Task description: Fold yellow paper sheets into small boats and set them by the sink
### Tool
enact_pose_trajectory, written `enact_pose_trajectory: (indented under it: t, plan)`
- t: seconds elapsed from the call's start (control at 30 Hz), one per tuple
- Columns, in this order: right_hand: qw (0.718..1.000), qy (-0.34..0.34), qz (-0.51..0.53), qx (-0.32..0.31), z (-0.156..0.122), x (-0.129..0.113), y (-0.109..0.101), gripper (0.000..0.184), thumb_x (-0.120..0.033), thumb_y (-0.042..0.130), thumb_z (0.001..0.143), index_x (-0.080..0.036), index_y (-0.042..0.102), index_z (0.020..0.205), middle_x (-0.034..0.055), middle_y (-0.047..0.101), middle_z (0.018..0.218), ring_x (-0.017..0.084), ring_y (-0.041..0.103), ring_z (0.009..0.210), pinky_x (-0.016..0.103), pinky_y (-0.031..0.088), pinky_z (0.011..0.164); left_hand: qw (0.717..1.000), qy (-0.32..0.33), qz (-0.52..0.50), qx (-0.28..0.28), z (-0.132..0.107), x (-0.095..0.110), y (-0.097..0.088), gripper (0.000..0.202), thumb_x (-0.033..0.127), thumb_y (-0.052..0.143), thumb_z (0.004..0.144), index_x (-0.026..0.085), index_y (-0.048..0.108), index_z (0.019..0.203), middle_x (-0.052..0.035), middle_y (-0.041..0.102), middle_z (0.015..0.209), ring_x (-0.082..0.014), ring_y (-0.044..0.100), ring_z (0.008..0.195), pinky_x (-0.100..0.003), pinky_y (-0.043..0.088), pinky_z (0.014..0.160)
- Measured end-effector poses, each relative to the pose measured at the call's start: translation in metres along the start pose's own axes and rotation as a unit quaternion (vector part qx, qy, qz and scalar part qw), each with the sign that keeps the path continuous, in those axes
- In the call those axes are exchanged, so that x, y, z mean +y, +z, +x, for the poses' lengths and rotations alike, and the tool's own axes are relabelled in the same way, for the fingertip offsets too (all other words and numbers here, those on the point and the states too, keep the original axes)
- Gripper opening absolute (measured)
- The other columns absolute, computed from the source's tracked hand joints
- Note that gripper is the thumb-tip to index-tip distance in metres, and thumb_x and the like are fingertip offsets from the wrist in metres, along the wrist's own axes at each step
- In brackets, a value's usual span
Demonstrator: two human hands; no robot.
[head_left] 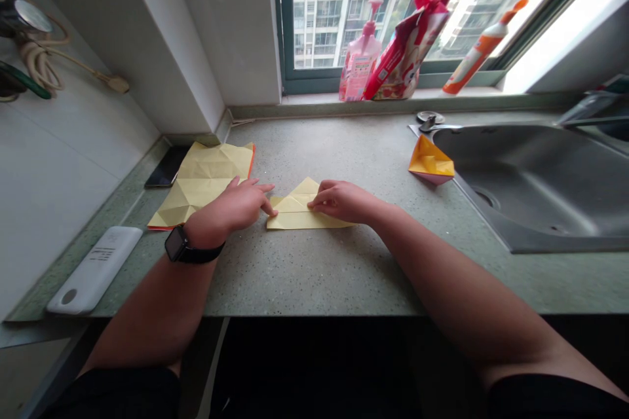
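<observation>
Hands [228, 208] on paper triangle [295, 213], apex away

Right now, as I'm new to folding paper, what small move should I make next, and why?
Probably press the folded yellow paper flat with your right hand: its fingers rest on the paper, and your left hand has its fingertips at the other end.

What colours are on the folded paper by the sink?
Golden yellow and pale pink on the paper; head view.

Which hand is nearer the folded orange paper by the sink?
Right. The right hand is left of the folded orange paper and nearer the camera; the left hand lies farther left.
</observation>
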State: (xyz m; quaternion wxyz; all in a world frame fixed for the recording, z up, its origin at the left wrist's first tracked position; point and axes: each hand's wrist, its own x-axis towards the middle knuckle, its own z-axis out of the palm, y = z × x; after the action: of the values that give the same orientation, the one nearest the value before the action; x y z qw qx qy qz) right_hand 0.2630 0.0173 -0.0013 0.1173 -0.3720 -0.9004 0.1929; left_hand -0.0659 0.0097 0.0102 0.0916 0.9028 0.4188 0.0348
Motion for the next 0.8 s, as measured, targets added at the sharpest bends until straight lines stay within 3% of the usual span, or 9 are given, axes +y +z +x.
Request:
enact_pose_trajectory:
  t: [0.17,0.27,0.33,0.47,0.6,0.8]
  plan:
    - [1.000,-0.004,0.002,-0.005,0.000,0.000,-0.001,0.022,-0.033,0.067,0.104,-0.027,0.088,0.107,0.0080,0.074,0.105,0.019,0.067,0.088,0.032,0.049,0.080,1.000,-0.003,0.009,0.028,0.005,-0.001,-0.010,0.043,0.005,0.058,0.086,0.031,0.089,0.097,-0.0015,0.075,0.145,-0.0296,0.069,0.131,-0.049,0.051,0.116]
    - [1.000,-0.005,0.000,0.000,0.000,-0.001,0.000,0.023,-0.032,0.066,0.105,-0.027,0.088,0.108,0.0079,0.074,0.105,0.019,0.067,0.087,0.032,0.049,0.079,0.991,-0.051,0.015,0.124,0.016,0.015,-0.015,0.045,0.006,0.052,0.091,0.025,0.086,0.114,-0.0063,0.078,0.137,-0.0273,0.072,0.122,-0.043,0.056,0.109]
    - [1.000,-0.007,-0.004,0.001,-0.001,-0.001,0.000,0.023,-0.032,0.066,0.104,-0.027,0.088,0.108,0.0079,0.074,0.105,0.019,0.066,0.087,0.032,0.049,0.080,0.984,-0.074,0.011,0.161,0.022,0.025,-0.012,0.037,0.016,0.055,0.098,0.020,0.079,0.126,-0.0097,0.079,0.127,-0.0272,0.073,0.113,-0.041,0.058,0.101]
    - [1.000,-0.009,-0.010,0.002,-0.001,0.000,0.001,0.023,-0.031,0.066,0.104,-0.026,0.088,0.108,0.0078,0.074,0.105,0.019,0.066,0.088,0.032,0.048,0.080,0.989,-0.081,0.028,0.121,0.027,0.032,-0.002,0.024,0.040,0.069,0.099,0.018,0.077,0.107,-0.0101,0.076,0.109,-0.0251,0.069,0.094,-0.036,0.058,0.083]
    - [1.000,-0.012,-0.011,0.000,-0.001,0.001,0.000,0.024,-0.030,0.066,0.104,-0.027,0.088,0.111,0.0081,0.074,0.107,0.018,0.066,0.088,0.031,0.048,0.079,0.993,-0.095,0.032,0.067,0.027,0.034,-0.001,0.020,0.033,0.064,0.099,0.019,0.073,0.087,-0.0091,0.070,0.102,-0.0228,0.064,0.088,-0.035,0.054,0.079]
    - [1.000,-0.026,-0.015,0.003,-0.002,0.005,0.000,0.022,-0.029,0.069,0.101,-0.027,0.087,0.112,0.0079,0.075,0.109,0.018,0.067,0.090,0.030,0.049,0.080,0.989,-0.123,-0.055,0.057,0.028,0.046,-0.015,0.020,0.032,0.057,0.101,0.020,0.070,0.092,-0.0080,0.073,0.102,-0.0225,0.065,0.089,-0.035,0.050,0.080]
